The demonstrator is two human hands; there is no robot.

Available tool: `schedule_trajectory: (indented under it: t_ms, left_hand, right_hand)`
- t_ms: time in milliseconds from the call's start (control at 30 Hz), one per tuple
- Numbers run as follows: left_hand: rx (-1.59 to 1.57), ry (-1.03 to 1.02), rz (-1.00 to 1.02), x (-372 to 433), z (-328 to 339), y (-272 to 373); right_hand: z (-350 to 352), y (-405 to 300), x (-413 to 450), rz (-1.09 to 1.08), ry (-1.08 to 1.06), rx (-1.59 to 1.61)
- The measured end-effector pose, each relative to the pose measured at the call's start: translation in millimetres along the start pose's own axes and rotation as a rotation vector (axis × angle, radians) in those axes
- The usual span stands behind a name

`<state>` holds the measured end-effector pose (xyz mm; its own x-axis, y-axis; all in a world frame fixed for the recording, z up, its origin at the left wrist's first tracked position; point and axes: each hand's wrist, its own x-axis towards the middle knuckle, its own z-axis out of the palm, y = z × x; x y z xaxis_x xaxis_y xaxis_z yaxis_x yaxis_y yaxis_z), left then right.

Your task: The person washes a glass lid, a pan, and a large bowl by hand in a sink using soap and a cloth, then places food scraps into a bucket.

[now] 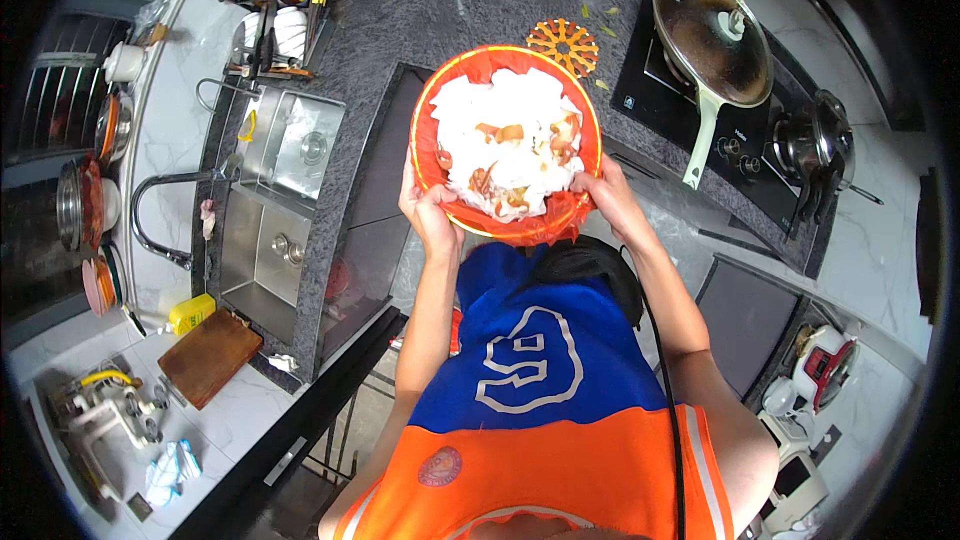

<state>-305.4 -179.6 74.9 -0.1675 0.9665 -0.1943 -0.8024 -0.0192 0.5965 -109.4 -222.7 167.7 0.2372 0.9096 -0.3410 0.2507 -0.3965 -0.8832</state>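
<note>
A round bin point(551, 219), lined with a red plastic bag, is held up in front of my body. Crumpled white tissues point(469, 101) fill it, with brownish peel-like scraps point(501, 133) lying among them. My left hand point(433, 216) grips the rim at the lower left, the thumb over the edge. On the opposite side, my right hand point(611, 195) clasps the rim and the gathered red bag. The bin's underside and most of the fingers beneath it are hidden.
An orange slatted trivet point(564, 47) and leaf scraps lie on the dark counter point(420, 7) beyond the bin. To the right, a lidded pan point(712, 37) sits on the black cooktop point(637, 82), its handle jutting out. A double steel sink point(262, 240) is at left, beside a wooden cutting board point(210, 358).
</note>
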Motion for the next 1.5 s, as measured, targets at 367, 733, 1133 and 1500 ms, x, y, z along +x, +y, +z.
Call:
schedule_trajectory:
  t_ms: [367,733,1133,1500]
  left_hand:
    - [0.029,-0.124,-0.07,142,70,-2]
    - [0.177,-0.337,-0.333,286,109,2]
    - [0.349,-0.5,-0.386,310,179,2]
    - [0.414,-0.499,-0.387,288,220,5]
  right_hand:
    - [-7,-48,114,0.047,0.091,0.069]
    - [34,-70,186,0.108,0.301,0.205]
    - [-19,-47,179,0.29,0.486,0.52]
    - [-104,71,238,0.049,0.935,-0.781]
